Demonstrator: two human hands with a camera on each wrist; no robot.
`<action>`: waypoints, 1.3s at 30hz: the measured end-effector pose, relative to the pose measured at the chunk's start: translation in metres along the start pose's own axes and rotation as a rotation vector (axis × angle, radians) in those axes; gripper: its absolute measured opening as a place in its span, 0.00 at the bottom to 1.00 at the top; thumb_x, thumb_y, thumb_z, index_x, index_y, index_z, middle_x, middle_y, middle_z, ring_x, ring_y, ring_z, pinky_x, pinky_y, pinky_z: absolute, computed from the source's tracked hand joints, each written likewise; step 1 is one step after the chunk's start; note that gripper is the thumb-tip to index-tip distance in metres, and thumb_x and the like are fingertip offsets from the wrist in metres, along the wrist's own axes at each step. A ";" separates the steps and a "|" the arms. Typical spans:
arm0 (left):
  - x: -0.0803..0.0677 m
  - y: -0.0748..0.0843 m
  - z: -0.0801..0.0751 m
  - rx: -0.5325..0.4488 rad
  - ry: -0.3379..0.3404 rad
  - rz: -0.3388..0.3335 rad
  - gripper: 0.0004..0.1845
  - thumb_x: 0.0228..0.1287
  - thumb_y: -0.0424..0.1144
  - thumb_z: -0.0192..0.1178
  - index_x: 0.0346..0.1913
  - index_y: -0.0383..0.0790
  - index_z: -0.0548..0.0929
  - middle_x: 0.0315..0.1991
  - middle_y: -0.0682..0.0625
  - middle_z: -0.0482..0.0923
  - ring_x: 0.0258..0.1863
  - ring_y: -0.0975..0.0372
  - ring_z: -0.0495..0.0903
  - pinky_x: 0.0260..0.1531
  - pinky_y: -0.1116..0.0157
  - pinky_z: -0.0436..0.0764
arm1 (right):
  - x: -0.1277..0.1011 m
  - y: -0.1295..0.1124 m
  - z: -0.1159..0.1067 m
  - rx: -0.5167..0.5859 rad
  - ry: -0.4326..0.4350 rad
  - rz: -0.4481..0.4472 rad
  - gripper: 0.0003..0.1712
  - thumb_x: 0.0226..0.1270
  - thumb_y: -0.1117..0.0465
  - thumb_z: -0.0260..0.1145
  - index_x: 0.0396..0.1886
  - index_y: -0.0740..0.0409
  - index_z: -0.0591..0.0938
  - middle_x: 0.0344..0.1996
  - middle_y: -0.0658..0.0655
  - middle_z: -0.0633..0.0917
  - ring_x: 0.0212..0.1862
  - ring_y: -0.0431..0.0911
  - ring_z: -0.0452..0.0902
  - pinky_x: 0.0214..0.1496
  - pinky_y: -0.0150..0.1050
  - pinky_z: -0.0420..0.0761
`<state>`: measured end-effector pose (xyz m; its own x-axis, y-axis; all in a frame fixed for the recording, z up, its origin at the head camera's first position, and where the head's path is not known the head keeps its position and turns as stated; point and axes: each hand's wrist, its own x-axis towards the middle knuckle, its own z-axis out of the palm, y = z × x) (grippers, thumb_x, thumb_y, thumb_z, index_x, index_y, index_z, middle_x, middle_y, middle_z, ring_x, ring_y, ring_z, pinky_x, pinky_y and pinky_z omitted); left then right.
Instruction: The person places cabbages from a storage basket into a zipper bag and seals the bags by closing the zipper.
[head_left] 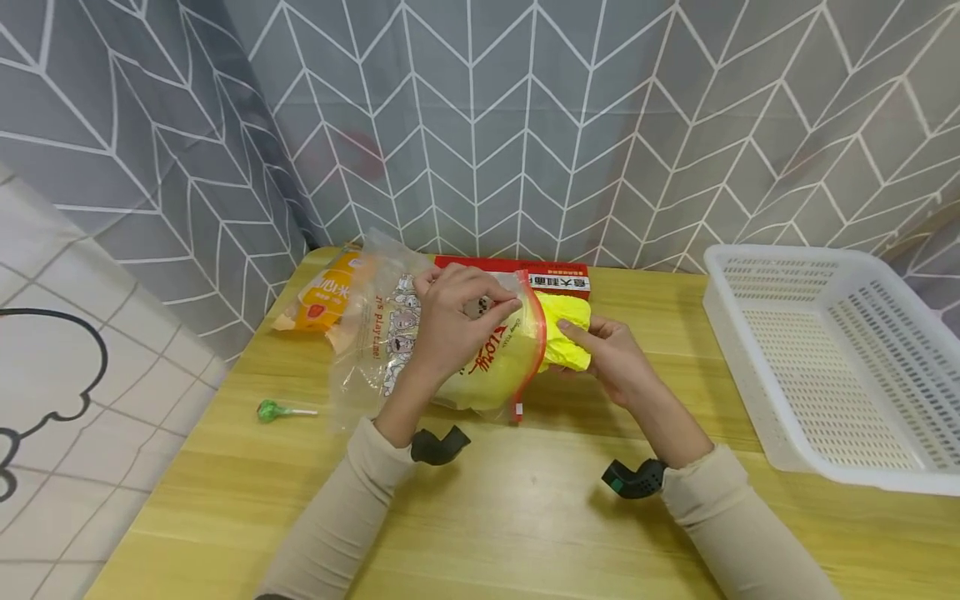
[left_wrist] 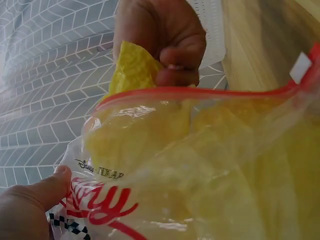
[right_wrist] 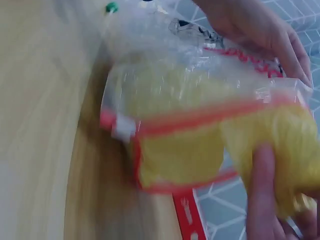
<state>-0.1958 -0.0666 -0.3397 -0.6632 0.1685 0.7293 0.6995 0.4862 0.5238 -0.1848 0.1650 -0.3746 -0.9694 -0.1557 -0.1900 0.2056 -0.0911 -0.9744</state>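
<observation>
A clear zip bag (head_left: 375, 367) with red lettering, cartoon figures and a red zip edge lies on its side, its mouth toward the right. Crinkled yellow material (head_left: 572, 329) fills part of it and sticks out through the mouth. My left hand (head_left: 459, 321) grips the bag's upper side, the thumb (left_wrist: 55, 187) pressing on its printed face. At the mouth, my right hand (head_left: 618, 358) pinches the protruding yellow material, thumb on top and fingers beneath. In the right wrist view the zip slider (right_wrist: 122, 126) hangs at one corner of the open mouth.
Behind the bag lies a red box (head_left: 558, 273) along the curtain. An orange packet (head_left: 326, 292) is at the table's back left, and a green lollipop (head_left: 272, 410) lies nearer. On the right stands a white plastic basket (head_left: 738, 392).
</observation>
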 end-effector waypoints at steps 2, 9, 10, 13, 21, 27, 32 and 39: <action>0.001 -0.001 0.000 -0.013 -0.010 0.009 0.05 0.57 0.41 0.76 0.33 0.44 0.92 0.33 0.52 0.90 0.43 0.59 0.81 0.60 0.44 0.56 | 0.001 0.001 0.001 -0.055 0.074 -0.121 0.08 0.73 0.56 0.67 0.43 0.56 0.86 0.28 0.46 0.89 0.26 0.39 0.86 0.31 0.34 0.86; 0.001 -0.005 -0.001 -0.086 0.008 -0.045 0.05 0.55 0.39 0.77 0.33 0.44 0.92 0.33 0.52 0.90 0.43 0.60 0.81 0.61 0.45 0.54 | 0.000 0.001 0.003 -0.230 -0.022 -0.340 0.15 0.71 0.63 0.68 0.50 0.70 0.85 0.32 0.44 0.90 0.31 0.37 0.85 0.36 0.32 0.85; 0.001 -0.005 0.000 -0.092 0.006 -0.048 0.05 0.55 0.39 0.77 0.33 0.44 0.92 0.33 0.52 0.90 0.43 0.60 0.81 0.61 0.45 0.54 | 0.001 0.001 0.003 -0.242 -0.046 -0.326 0.14 0.71 0.63 0.68 0.50 0.70 0.85 0.32 0.44 0.90 0.31 0.37 0.85 0.35 0.32 0.85; 0.000 -0.005 0.003 -0.104 0.006 -0.028 0.05 0.56 0.40 0.77 0.34 0.45 0.92 0.34 0.53 0.91 0.43 0.61 0.80 0.61 0.45 0.54 | 0.001 -0.001 0.005 -0.208 -0.061 -0.261 0.10 0.73 0.60 0.67 0.46 0.62 0.87 0.30 0.46 0.89 0.27 0.38 0.84 0.31 0.33 0.84; -0.001 -0.003 0.009 -0.135 -0.001 0.022 0.05 0.55 0.38 0.77 0.33 0.43 0.92 0.35 0.51 0.91 0.44 0.59 0.82 0.61 0.45 0.54 | 0.001 -0.004 0.013 0.041 -0.002 -0.150 0.06 0.75 0.58 0.65 0.41 0.49 0.88 0.30 0.48 0.86 0.22 0.40 0.82 0.27 0.34 0.84; -0.001 -0.003 0.008 -0.121 0.028 0.016 0.05 0.56 0.39 0.76 0.35 0.44 0.92 0.36 0.52 0.91 0.42 0.61 0.82 0.59 0.47 0.54 | 0.003 0.002 0.001 -0.201 -0.178 -0.232 0.07 0.73 0.63 0.66 0.45 0.55 0.89 0.34 0.47 0.91 0.31 0.39 0.85 0.33 0.34 0.84; 0.000 -0.002 0.006 -0.155 0.046 -0.002 0.06 0.55 0.39 0.77 0.35 0.44 0.92 0.34 0.52 0.91 0.40 0.61 0.81 0.60 0.49 0.54 | 0.003 0.008 -0.005 -0.241 -0.234 -0.302 0.11 0.72 0.66 0.66 0.42 0.47 0.90 0.34 0.45 0.91 0.34 0.38 0.83 0.37 0.33 0.83; -0.004 -0.003 0.012 -0.179 0.019 -0.040 0.05 0.56 0.38 0.77 0.35 0.43 0.92 0.36 0.51 0.91 0.44 0.61 0.84 0.64 0.50 0.54 | -0.001 0.002 0.011 -0.139 -0.078 -0.333 0.08 0.73 0.63 0.65 0.44 0.56 0.89 0.32 0.46 0.90 0.32 0.37 0.83 0.35 0.31 0.84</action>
<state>-0.1983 -0.0588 -0.3496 -0.6872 0.1354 0.7137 0.7103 0.3313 0.6210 -0.1823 0.1539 -0.3754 -0.9657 -0.2154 0.1451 -0.1450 -0.0163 -0.9893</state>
